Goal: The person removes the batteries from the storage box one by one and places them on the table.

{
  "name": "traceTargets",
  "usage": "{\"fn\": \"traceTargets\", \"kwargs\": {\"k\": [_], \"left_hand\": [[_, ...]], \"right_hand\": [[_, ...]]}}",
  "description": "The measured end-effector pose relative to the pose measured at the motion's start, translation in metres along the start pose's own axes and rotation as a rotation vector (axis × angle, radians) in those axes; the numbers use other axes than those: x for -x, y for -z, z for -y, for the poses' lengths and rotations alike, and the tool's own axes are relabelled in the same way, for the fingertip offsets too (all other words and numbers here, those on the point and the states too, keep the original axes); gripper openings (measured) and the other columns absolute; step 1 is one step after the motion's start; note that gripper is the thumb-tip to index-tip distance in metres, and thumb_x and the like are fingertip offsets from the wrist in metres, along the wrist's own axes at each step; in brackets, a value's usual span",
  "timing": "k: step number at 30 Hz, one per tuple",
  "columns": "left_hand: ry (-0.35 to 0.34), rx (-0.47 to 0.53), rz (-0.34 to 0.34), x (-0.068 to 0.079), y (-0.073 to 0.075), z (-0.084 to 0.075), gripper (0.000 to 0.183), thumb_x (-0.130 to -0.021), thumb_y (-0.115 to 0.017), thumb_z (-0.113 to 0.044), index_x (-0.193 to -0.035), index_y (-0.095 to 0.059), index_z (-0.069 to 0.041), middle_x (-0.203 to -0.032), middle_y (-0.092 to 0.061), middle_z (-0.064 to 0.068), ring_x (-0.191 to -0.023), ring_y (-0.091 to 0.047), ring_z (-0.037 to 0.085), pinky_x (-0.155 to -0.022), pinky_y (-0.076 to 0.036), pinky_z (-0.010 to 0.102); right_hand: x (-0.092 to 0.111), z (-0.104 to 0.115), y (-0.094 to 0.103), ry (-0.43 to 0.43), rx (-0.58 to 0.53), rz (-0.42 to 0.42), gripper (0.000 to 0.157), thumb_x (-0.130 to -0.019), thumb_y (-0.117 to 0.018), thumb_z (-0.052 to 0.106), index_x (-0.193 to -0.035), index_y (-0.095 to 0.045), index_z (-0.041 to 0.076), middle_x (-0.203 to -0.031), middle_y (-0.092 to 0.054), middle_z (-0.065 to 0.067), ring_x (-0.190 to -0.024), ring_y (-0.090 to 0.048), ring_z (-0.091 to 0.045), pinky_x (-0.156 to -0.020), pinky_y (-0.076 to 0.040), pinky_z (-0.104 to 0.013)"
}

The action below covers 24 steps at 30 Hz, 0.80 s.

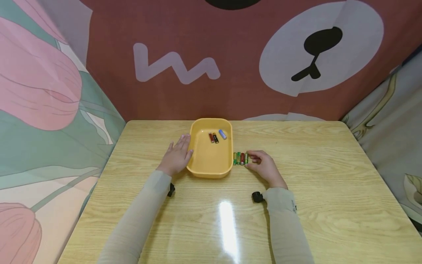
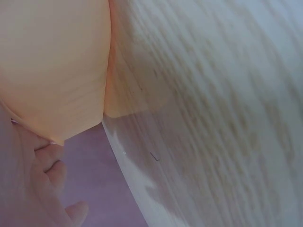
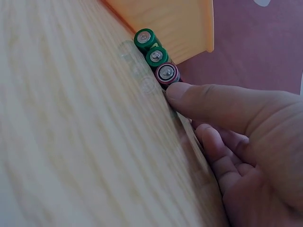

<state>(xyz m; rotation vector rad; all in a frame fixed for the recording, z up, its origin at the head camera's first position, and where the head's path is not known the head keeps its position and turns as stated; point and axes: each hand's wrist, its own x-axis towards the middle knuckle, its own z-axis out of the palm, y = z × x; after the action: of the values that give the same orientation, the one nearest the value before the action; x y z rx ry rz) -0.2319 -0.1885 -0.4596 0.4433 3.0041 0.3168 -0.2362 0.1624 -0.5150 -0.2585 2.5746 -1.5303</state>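
Works with two bare hands in pale sleeves (image 1: pixel 138 216) at a wood-grain counter (image 1: pixel 316 183). Rests the left hand (image 1: pixel 176 156) against the left wall of a yellow tray (image 1: pixel 211 156) near the counter's far edge, a little left of that edge's middle, with straight fingers mostly together and a spread thumb. With the right hand (image 1: pixel 266 167), pinches the outermost green battery (image 1: pixel 246 158) at its two ends, between thumb and fingertip. Lined up beside it on the counter, towards the tray's right wall: a red battery (image 1: pixel 242 158), a second green battery (image 1: pixel 239 158) and a green-and-gold battery (image 1: pixel 235 158), the last just beside the tray. Inside the tray, in the half towards the counter's far edge: a dark red battery (image 1: pixel 211 138) against a black battery (image 1: pixel 215 138), and, near the far right corner, a blue battery (image 1: pixel 222 134). Beyond the counter's far edge, a reddish-brown patterned cloth (image 1: pixel 230 99).
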Motion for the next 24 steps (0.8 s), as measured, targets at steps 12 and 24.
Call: {"fn": "traceTargets", "kwargs": {"k": [12,24], "left_hand": [[0.003,0.006,0.005,0.0000,0.0005,-0.0004,0.061,-0.103,-0.023,-0.039,-0.152,0.000,-0.011,-0.157,-0.002,0.002,-0.143,0.002,0.017,-0.113,-0.006,0.051],[-0.002,0.013,-0.011,0.0001,0.0005,-0.0002,0.061,-0.103,-0.024,-0.038,-0.152,-0.002,-0.010,-0.157,-0.004,0.002,-0.143,0.001,0.017,-0.114,-0.006,0.050]], "right_hand": [[0.0001,0.0002,-0.0001,-0.003,0.012,0.006,0.055,-0.081,-0.075,0.013,-0.132,-0.054,0.011,-0.121,-0.052,-0.006,-0.106,-0.053,-0.023,-0.092,-0.046,-0.038],[0.0011,0.0017,0.0013,-0.009,-0.019,0.019,0.057,-0.080,-0.076,0.013,-0.132,-0.053,0.012,-0.121,-0.052,-0.009,-0.104,-0.053,-0.025,-0.090,-0.046,-0.040]]}}
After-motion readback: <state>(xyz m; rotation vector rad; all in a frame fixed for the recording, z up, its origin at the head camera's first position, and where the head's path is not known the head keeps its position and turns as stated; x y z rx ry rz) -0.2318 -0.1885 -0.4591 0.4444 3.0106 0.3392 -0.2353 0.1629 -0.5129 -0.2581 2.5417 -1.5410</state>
